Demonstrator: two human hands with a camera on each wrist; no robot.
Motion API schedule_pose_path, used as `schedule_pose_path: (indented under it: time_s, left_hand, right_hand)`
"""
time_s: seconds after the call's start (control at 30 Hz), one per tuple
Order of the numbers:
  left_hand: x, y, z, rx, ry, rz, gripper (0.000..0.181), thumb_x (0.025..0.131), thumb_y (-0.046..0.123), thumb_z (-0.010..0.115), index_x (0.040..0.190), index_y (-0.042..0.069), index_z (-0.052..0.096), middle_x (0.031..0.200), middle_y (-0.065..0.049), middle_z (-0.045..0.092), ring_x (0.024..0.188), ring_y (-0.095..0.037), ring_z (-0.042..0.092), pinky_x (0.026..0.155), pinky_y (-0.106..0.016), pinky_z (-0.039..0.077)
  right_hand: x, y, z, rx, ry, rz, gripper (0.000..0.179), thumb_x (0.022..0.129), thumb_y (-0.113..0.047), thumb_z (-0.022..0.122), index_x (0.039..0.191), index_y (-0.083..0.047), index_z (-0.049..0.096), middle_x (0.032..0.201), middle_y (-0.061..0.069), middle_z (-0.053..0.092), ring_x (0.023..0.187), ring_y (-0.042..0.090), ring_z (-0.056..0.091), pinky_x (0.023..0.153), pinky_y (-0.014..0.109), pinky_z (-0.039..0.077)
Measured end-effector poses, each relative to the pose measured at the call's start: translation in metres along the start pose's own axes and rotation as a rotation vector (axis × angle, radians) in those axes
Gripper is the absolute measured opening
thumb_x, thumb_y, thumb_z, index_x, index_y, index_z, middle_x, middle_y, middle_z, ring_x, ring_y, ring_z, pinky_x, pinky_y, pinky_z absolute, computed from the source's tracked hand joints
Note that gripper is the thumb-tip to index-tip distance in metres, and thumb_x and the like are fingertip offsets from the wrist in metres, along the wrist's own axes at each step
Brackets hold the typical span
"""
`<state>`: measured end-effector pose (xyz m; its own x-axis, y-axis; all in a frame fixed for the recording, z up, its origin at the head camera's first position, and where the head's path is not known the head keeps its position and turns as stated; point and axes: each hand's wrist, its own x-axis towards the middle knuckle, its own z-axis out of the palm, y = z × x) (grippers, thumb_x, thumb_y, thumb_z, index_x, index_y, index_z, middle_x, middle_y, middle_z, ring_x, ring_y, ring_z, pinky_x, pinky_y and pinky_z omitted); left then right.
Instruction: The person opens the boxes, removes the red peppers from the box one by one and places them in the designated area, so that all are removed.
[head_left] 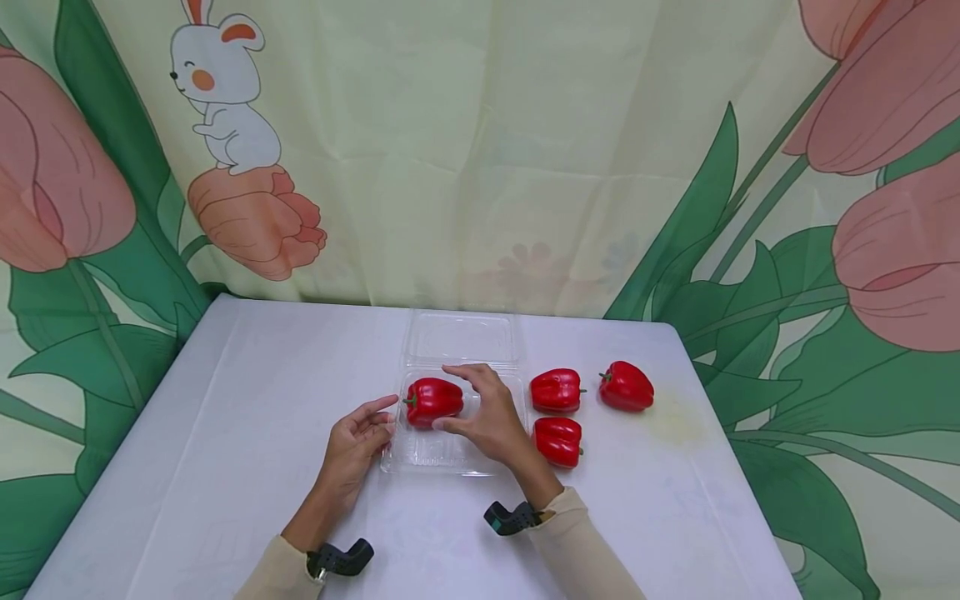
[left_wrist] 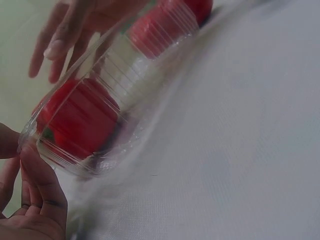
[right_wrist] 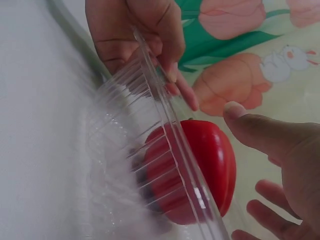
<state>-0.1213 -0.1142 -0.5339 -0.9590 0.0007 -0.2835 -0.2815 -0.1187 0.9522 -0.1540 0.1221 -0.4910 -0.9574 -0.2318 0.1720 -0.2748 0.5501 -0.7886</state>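
A clear plastic clamshell container (head_left: 431, 460) lies on the table with its lid (head_left: 461, 337) folded back. Inside its left part rests a red bell pepper (head_left: 435, 402), green stem to the left. My left hand (head_left: 351, 454) pinches the container's left rim between thumb and finger, as the left wrist view shows. Above the container, my right hand (head_left: 491, 417) has thumb and fingers spread apart beside the pepper. In the right wrist view a gap shows between the right thumb (right_wrist: 250, 117) and the pepper (right_wrist: 215, 165).
Three more red bell peppers, one at the upper middle (head_left: 555, 390), one nearer (head_left: 558, 442) and one farther right (head_left: 627, 387), lie right of the container. A white cloth covers the table (head_left: 247, 433). Behind it hangs a printed curtain (head_left: 480, 167).
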Motion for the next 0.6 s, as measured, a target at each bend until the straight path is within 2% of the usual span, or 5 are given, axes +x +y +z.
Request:
schedule_pose_path:
  time_s: [0.43,0.6]
  left_hand:
    - [0.000,-0.001,0.000,0.006,-0.004,0.001,0.046,0.101,0.005,0.071,0.145,0.012,0.063,0.122,-0.014,0.060,0.098,-0.020,0.063,0.081,-0.018,0.060]
    - [0.000,-0.001,0.000,0.005,-0.006,-0.002,0.046,0.101,0.006,0.071,0.145,0.012,0.063,0.122,-0.014,0.060,0.097,-0.019,0.063,0.081,-0.018,0.060]
  right_hand:
    - [0.011,0.001,0.014,-0.071,-0.088,0.060,0.078,0.076,-0.026,0.097,0.147,-0.027,0.063,0.141,0.005,0.061,0.135,0.024,0.056,0.099,0.047,0.062]
    - [0.014,0.001,0.017,-0.059,-0.099,0.061,0.078,0.076,-0.024,0.097,0.146,-0.024,0.063,0.139,0.006,0.062,0.133,0.025,0.056,0.098,0.047,0.063]
